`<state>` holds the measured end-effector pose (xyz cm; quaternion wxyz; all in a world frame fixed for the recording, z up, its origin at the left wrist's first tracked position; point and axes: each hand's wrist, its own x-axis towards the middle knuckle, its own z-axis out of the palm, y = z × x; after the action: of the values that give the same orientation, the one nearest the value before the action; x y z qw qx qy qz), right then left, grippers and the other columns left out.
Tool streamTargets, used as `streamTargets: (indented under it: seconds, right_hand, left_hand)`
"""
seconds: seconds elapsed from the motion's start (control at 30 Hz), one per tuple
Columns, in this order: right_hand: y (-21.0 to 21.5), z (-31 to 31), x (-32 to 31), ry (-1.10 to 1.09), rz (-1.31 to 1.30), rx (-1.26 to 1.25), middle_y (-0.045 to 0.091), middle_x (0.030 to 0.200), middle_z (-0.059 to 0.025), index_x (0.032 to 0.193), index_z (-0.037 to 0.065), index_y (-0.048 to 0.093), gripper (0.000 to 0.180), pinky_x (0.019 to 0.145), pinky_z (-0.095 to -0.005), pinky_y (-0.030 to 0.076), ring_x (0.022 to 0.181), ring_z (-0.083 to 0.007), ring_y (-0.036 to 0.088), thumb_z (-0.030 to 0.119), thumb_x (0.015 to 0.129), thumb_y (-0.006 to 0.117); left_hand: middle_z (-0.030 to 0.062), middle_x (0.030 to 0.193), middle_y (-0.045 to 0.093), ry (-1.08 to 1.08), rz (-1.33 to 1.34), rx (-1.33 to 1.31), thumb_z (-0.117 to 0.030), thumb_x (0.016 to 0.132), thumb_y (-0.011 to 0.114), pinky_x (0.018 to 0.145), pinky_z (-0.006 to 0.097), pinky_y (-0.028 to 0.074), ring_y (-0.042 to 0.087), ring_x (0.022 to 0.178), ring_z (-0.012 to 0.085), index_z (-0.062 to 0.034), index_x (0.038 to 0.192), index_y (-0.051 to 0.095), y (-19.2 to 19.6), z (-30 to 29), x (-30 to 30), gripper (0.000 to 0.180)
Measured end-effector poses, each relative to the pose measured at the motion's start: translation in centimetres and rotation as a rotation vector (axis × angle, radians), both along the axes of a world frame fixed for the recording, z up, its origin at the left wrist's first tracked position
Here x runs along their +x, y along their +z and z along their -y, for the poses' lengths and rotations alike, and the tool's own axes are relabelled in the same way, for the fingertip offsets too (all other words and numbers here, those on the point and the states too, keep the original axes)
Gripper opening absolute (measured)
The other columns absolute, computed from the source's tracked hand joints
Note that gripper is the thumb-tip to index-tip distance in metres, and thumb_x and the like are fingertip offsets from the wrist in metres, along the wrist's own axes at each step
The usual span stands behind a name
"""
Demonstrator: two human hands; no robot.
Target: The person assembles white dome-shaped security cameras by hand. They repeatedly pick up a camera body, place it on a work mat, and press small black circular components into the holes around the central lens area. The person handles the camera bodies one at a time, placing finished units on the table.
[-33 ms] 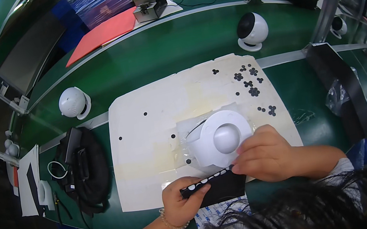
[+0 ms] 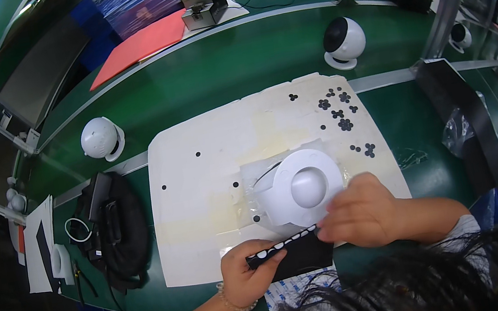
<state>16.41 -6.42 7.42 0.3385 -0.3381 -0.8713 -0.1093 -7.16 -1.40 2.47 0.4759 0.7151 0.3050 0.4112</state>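
Note:
My left hand (image 2: 246, 274) is closed on the left end of a black sheet (image 2: 306, 260), its thumb on top. White round spots run in a row along the sheet's folded upper edge. At the sheet's right end my right hand (image 2: 361, 216) has its fingers bunched together, slightly smeared by motion; whatever is between them is hidden. Just beyond the hands a white rounded device (image 2: 310, 186) lies with its ring-shaped base facing up, on a pale foam pad (image 2: 248, 172). Under these is a cream board (image 2: 181, 140) with a few black dots (image 2: 235, 185) scattered on it.
Clusters of black dots (image 2: 345, 125) lie at the board's far right. White devices stand beyond the board, left (image 2: 101, 140) and right (image 2: 345, 40). A black bag (image 2: 123, 229) and pliers (image 2: 84, 282) are at left, a long black box (image 2: 464, 119) at right. Blue-printed sheeting (image 2: 300, 286) lies below the hands.
My right hand's fingers have shifted very slightly at the sheet's right end and look more blurred. The left hand and the sheet are nearly unchanged.

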Motion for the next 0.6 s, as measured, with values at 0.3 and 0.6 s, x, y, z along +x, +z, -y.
streamTargets:
  seconds: [0.3, 0.6]
  right_hand:
    - [0.5, -0.9, -3.3, 0.261, -0.325, -0.034, 0.055, 0.098, -0.0025, 0.101, 0.011, 0.058, 0.031, 0.060, -0.0259, 0.038, 0.079, -0.0157, 0.053, 0.008, 0.071, 0.061]
    - [0.5, -0.2, -2.7, 0.377, -0.090, -0.244, 0.053, 0.097, -0.0059, 0.108, 0.009, 0.053, 0.037, 0.059, -0.0286, 0.042, 0.079, -0.0180, 0.053, 0.005, 0.071, 0.057]
  left_hand:
    - [0.0090, 0.066, 0.061, -0.026, -0.118, 0.087, -0.006, 0.069, 0.070, 0.051, 0.024, 0.045, 0.058, 0.056, 0.0149, -0.0007, 0.079, 0.058, 0.9, 0.3, 0.1, 0.016]
    - [0.0123, 0.080, 0.062, -0.097, -0.115, 0.069, -0.002, 0.068, 0.066, 0.057, 0.025, 0.047, 0.061, 0.065, 0.0188, -0.0025, 0.085, 0.060, 0.4, 0.1, -0.3, 0.017]
